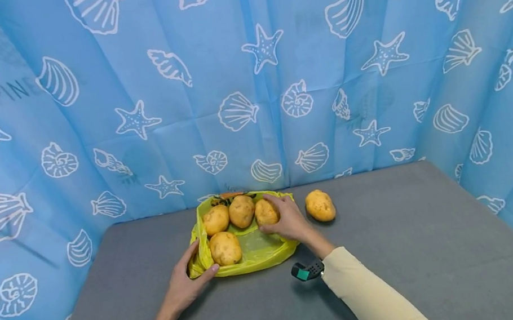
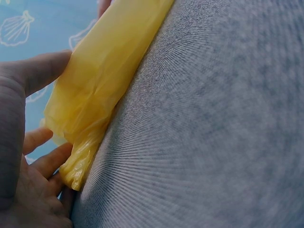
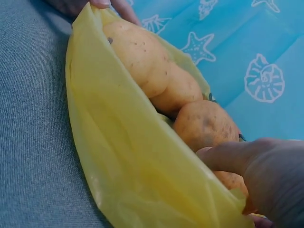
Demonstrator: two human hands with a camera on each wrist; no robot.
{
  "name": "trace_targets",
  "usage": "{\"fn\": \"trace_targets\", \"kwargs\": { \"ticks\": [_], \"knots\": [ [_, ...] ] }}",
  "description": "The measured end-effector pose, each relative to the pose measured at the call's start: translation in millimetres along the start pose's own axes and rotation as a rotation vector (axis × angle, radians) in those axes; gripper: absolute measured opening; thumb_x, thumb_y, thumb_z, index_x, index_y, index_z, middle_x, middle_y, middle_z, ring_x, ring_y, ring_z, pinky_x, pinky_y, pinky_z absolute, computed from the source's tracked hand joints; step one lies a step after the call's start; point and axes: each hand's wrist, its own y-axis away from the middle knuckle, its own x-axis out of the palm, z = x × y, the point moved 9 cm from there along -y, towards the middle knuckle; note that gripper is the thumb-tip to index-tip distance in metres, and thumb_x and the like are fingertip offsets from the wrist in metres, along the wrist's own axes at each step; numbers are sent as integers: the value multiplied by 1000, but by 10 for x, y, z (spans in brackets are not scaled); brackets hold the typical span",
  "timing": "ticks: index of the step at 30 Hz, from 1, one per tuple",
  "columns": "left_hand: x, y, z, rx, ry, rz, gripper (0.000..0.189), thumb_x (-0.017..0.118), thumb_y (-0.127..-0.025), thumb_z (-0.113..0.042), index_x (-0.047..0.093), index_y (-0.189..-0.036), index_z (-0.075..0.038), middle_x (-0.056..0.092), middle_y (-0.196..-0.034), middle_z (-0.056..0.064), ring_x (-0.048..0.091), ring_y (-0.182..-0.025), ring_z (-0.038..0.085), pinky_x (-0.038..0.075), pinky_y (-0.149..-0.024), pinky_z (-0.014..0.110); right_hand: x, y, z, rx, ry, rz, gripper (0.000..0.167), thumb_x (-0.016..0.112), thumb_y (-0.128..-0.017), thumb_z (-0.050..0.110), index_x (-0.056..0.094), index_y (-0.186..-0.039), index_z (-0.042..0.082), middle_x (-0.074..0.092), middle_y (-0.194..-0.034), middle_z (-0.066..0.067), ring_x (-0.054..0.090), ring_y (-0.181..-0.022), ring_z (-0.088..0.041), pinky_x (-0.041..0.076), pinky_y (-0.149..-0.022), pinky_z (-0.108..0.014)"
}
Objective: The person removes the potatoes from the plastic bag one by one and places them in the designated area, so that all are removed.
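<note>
A yellow-green plastic bag (image 1: 254, 265) lies with its mouth open near the table's back edge. Inside, at its left, are a back-left potato (image 1: 216, 219), a back-middle potato (image 1: 242, 211) and a front potato (image 1: 225, 249). My right hand (image 1: 293, 221) reaches into the bag's right side and grips another potato (image 1: 266, 212) between thumb and fingers. At the bag's left end my left hand (image 1: 183, 288) holds its edge, thumb at the front rim and fingers round the outer corner. In the left wrist view the crumpled bag corner (image 2: 78, 164) sits between thumb and fingers.
One loose potato (image 1: 320, 206) rests on the grey table (image 1: 406, 248), just right of the bag. A blue curtain (image 1: 241, 71) with white shells and starfish stands behind and at both sides. A carrot-like orange shape (image 1: 231, 194) shows at the bag's back rim.
</note>
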Motion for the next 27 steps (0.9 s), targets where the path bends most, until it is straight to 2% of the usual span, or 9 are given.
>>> {"fn": "trace_targets", "kwargs": {
  "ticks": [3,8,11,13,17,23,27],
  "knots": [
    [3,4,-3,-2,-4,2,84,74,-94,-37,30,-160,-10,28,-163,21,23,-150,41,21,-117,63,-12,15,18,-7,-18,-2,80,85,-85,22,45,-154,15,44,-139,-24,49,-123,-41,45,-96,-59],
    [8,2,14,-6,-7,8,83,73,-94,-38,30,-161,-12,28,-163,19,22,-150,40,20,-118,63,-92,46,85,-17,-60,-27,79,85,-85,20,45,-154,14,42,-144,-27,46,-128,-45,45,-98,-62],
    [2,1,14,-7,-2,5,83,73,-94,-36,30,-160,-11,27,-163,20,22,-150,41,20,-118,63,-181,79,168,-36,-83,-49,80,85,-85,19,45,-153,14,44,-142,-25,48,-126,-42,45,-98,-61],
    [-1,6,5,-7,-3,4,83,74,-94,-35,30,-160,-11,28,-163,20,22,-150,41,21,-117,64,-244,112,222,-51,-110,-54,79,85,-85,19,45,-153,13,46,-138,-24,50,-118,-39,47,-95,-58],
    [-2,15,-18,-3,10,5,82,75,-93,-33,32,-160,-11,29,-163,20,23,-150,41,22,-117,64,-370,196,293,-77,-156,-46,79,83,-86,18,44,-154,13,43,-140,-22,47,-119,-36,44,-95,-56],
    [-1,3,-16,7,12,2,82,75,-93,-32,31,-160,-11,28,-163,21,24,-150,42,22,-116,64,-608,313,270,-126,-241,-61,78,81,-87,12,42,-155,9,39,-138,-26,47,-124,-41,46,-99,-60],
    [6,-3,8,4,-10,1,84,74,-94,-36,30,-161,-11,28,-163,21,23,-150,42,21,-117,65,-808,376,168,-122,-237,-100,78,82,-86,9,43,-153,6,40,-137,-28,48,-122,-45,47,-99,-63]
  ]
}}
